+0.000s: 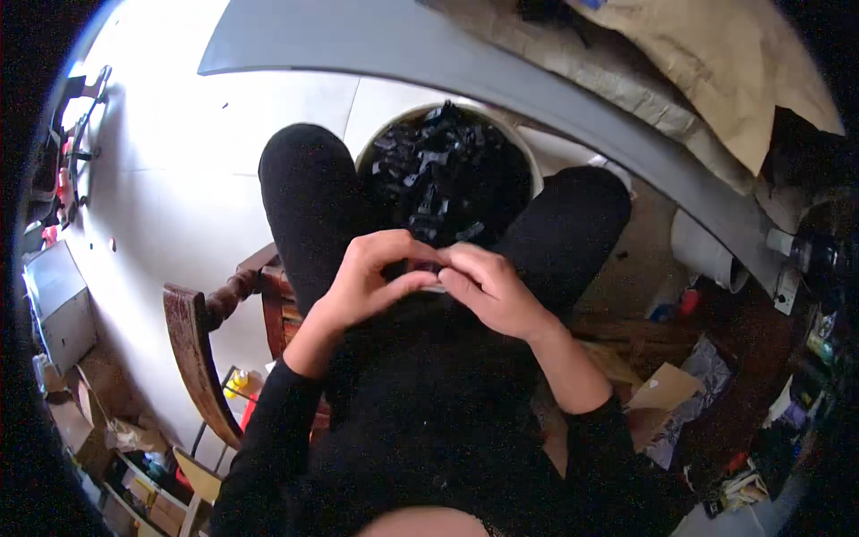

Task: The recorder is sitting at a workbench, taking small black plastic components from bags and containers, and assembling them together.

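My left hand (369,276) and my right hand (490,288) meet over my lap, fingertips touching. Between them shows a sliver of a small dark piece (422,266), pinched by the fingers of both hands. Its kind cannot be made out, since the fingers cover most of it. Just beyond my hands, between my knees, stands a round pale bucket (530,150). A heap of glossy black plastic parts (434,166) fills it, some with angular, clip-like shapes.
A grey curved-looking tabletop (429,54) crosses the far side, with brown paper (698,72) on its right. To my left is a wooden chair part (192,349). Boxes (67,304) line the far left. A white cylindrical container (702,251) lies at right, near cardboard scraps (667,389).
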A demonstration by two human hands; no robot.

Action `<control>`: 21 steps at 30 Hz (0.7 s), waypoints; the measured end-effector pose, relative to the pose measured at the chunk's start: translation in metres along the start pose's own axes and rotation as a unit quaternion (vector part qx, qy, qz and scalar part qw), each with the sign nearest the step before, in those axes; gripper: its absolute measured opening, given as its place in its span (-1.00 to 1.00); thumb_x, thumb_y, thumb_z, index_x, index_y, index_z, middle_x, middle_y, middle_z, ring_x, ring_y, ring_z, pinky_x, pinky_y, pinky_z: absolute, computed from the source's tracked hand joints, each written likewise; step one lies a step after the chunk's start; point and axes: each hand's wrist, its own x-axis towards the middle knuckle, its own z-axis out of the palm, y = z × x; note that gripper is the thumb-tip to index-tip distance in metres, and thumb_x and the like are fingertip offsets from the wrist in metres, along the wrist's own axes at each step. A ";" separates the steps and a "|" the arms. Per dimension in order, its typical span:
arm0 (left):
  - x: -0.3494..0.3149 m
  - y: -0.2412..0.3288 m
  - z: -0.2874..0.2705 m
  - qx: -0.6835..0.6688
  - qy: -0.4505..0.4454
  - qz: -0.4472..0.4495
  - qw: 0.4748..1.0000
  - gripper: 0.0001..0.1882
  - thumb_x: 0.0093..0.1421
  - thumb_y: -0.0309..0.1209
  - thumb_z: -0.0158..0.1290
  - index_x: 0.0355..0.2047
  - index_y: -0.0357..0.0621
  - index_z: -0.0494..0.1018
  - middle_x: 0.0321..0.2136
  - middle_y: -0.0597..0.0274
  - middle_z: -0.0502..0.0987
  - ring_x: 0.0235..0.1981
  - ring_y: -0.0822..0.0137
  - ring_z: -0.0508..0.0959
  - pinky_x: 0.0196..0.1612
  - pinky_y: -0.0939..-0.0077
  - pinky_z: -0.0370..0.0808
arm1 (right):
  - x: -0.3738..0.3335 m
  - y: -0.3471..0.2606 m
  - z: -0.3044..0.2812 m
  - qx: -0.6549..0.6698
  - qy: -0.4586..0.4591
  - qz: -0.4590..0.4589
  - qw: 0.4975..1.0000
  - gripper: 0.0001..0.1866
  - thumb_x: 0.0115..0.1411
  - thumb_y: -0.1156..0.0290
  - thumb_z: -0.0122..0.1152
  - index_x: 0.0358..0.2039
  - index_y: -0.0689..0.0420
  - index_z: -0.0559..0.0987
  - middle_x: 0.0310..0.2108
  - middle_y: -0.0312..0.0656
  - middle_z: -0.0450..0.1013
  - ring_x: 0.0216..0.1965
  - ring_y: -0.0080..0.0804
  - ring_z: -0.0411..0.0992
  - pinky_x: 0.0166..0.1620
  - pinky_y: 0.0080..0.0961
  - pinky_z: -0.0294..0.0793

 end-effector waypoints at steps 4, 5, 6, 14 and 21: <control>0.004 -0.032 0.007 0.192 0.027 0.009 0.981 -0.73 -0.14 -0.48 0.16 -0.36 -0.19 0.43 -0.30 0.10 0.41 -0.27 0.17 0.43 -0.25 0.38 0.39 | 0.029 -0.022 -0.020 -0.186 0.239 -0.114 0.946 -0.90 0.05 0.57 0.04 -0.40 0.25 0.50 -0.42 -0.12 0.43 -0.36 -0.32 0.43 -0.26 -0.51 0.38; 0.011 -0.036 0.010 0.220 -0.025 0.014 0.975 -0.65 -0.13 -0.47 0.14 -0.26 -0.14 0.42 -0.12 0.05 0.32 -0.10 0.11 0.34 -0.08 0.29 0.32 | 0.037 -0.032 -0.034 -0.248 0.295 -0.169 0.907 -0.90 0.05 0.58 0.02 -0.42 0.25 0.50 -0.42 -0.11 0.43 -0.34 -0.27 0.42 -0.24 -0.49 0.37; 0.013 -0.034 0.011 0.222 -0.021 0.017 0.975 -0.65 -0.13 -0.47 0.14 -0.26 -0.14 0.42 -0.12 0.05 0.32 -0.10 0.11 0.34 -0.08 0.29 0.32 | 0.049 -0.043 -0.046 -0.301 0.325 -0.194 0.875 -0.90 0.06 0.58 -0.01 -0.42 0.26 0.49 -0.38 -0.10 0.43 -0.29 -0.24 0.41 -0.19 -0.46 0.35; 0.012 -0.010 0.007 0.284 0.001 0.040 0.958 -0.57 -0.08 -0.49 0.11 -0.12 -0.05 0.39 -0.05 0.02 0.29 0.01 0.03 0.28 0.03 0.24 0.27 | 0.128 -0.048 -0.114 -0.573 0.380 -0.065 0.723 -0.68 0.07 0.52 -0.01 -0.12 0.00 0.42 -0.18 -0.07 0.34 -0.22 -0.06 0.37 -0.21 -0.24 0.36; 0.025 0.030 0.001 -0.136 0.186 -0.019 0.973 -0.66 -0.03 -0.62 0.07 -0.18 -0.28 0.38 -0.40 0.26 0.38 -0.46 0.52 0.41 -0.33 0.69 0.36 | 0.075 -0.052 -0.047 -0.498 0.346 -0.173 0.776 -0.65 -0.08 0.56 0.16 -0.23 -0.03 0.48 -0.41 -0.21 0.31 -0.47 -0.25 0.38 -0.45 -0.41 0.38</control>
